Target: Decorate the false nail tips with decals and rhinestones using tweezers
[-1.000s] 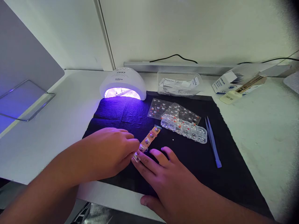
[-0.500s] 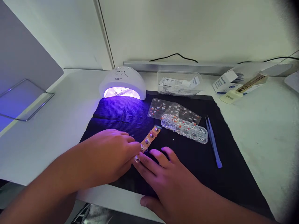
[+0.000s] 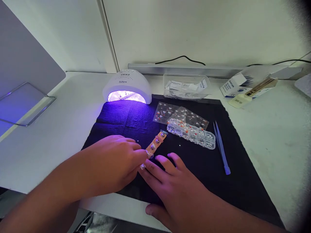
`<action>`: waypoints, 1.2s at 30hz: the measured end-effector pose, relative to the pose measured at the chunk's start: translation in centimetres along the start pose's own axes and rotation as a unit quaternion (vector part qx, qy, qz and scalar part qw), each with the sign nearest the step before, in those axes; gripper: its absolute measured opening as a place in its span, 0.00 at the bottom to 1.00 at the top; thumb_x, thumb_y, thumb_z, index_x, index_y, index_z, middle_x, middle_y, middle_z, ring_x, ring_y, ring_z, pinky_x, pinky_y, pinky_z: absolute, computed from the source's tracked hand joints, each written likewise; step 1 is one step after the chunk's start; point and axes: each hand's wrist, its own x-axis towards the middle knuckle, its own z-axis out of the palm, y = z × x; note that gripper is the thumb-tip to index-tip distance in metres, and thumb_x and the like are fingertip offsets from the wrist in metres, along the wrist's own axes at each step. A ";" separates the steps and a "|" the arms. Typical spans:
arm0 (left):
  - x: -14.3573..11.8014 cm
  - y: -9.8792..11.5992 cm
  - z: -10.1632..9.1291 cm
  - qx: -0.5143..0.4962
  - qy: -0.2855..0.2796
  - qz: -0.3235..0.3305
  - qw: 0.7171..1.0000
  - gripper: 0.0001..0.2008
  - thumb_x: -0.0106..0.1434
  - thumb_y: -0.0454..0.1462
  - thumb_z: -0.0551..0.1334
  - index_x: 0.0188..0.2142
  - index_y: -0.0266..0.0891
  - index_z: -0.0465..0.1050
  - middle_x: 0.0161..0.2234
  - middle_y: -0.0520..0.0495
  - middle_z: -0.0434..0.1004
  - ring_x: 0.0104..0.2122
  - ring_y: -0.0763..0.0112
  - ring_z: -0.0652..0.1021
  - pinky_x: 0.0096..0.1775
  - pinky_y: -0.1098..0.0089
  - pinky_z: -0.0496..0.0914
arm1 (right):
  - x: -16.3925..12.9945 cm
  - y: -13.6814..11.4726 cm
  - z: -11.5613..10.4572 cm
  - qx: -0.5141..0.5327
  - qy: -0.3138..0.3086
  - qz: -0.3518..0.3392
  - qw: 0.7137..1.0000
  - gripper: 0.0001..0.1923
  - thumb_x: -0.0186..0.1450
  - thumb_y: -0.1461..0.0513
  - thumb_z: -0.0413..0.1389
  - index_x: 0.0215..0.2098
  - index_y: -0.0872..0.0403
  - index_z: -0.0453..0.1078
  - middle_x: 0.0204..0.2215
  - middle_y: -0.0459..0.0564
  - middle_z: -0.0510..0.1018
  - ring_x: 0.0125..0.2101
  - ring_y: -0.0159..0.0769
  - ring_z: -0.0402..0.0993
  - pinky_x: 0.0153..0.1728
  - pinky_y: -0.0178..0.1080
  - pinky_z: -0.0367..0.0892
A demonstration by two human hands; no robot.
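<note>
Narrow orange-tan strip with round silver studs (image 3: 155, 144): lay slantwise on the black crinkled sheet (image 3: 199, 174), its near end close to the fingertips.
Left hand (image 3: 116, 163): fingers curled inward at that end; tips hidden, so what they gripped could not be told.
Right hand (image 3: 179, 191): palm down, fingers extended, thumb apart; a small clear shiny piece (image 3: 142, 166) showed by the index fingertip.
Domed white lamp (image 3: 128, 81): glowed violet beyond the left hand.
Slender blue tweezers (image 3: 224, 157): lay right of the clear compartmented case (image 3: 194, 137).
</note>
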 end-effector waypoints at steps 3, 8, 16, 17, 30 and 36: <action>0.2 -0.6 0.0 -0.011 0.009 -0.008 1.000 0.10 0.68 0.36 0.57 0.29 0.42 0.68 0.27 0.53 0.72 0.27 0.68 0.71 0.31 0.65 0.59 | -0.1 -0.1 0.0 0.000 0.006 0.003 1.000 0.37 0.71 0.44 0.47 0.71 0.55 0.54 0.65 0.54 0.69 0.56 0.56 0.65 0.57 0.61 0.49; 0.1 -1.6 -0.3 0.010 0.026 -0.055 0.998 0.09 0.66 0.34 0.58 0.27 0.41 0.66 0.26 0.53 0.72 0.27 0.68 0.70 0.31 0.66 0.58 | 0.0 -0.1 0.1 0.006 0.000 0.009 1.000 0.38 0.70 0.43 0.49 0.71 0.54 0.54 0.69 0.51 0.63 0.56 0.56 0.65 0.58 0.61 0.51; -0.2 -1.5 -1.0 -0.028 0.047 -0.033 0.998 0.09 0.65 0.33 0.59 0.27 0.40 0.66 0.27 0.55 0.71 0.27 0.72 0.69 0.30 0.68 0.58 | 0.0 0.0 0.1 0.014 -0.011 0.007 1.000 0.38 0.71 0.43 0.47 0.71 0.54 0.53 0.69 0.53 0.63 0.57 0.56 0.65 0.59 0.63 0.53; -0.1 -1.3 -1.0 -0.035 0.043 -0.024 0.998 0.10 0.66 0.33 0.59 0.27 0.40 0.66 0.26 0.55 0.71 0.27 0.72 0.69 0.30 0.68 0.58 | 0.0 0.0 0.1 0.014 -0.011 0.008 1.000 0.38 0.71 0.43 0.47 0.71 0.54 0.53 0.69 0.54 0.64 0.57 0.56 0.65 0.59 0.63 0.54; 0.5 -0.4 -0.1 0.001 0.006 0.021 1.000 0.09 0.69 0.36 0.58 0.31 0.42 0.69 0.29 0.53 0.72 0.29 0.67 0.72 0.32 0.65 0.61 | 0.1 0.0 0.1 0.010 -0.007 0.005 1.000 0.37 0.71 0.44 0.48 0.71 0.56 0.54 0.63 0.57 0.72 0.57 0.57 0.66 0.56 0.63 0.52; 0.4 -1.1 -0.3 -0.008 0.030 -0.009 0.999 0.11 0.68 0.35 0.57 0.27 0.41 0.68 0.27 0.53 0.72 0.28 0.69 0.71 0.31 0.66 0.59 | 0.0 -0.1 0.0 0.006 -0.002 0.007 1.000 0.37 0.71 0.43 0.48 0.71 0.54 0.54 0.69 0.51 0.64 0.56 0.56 0.65 0.57 0.61 0.51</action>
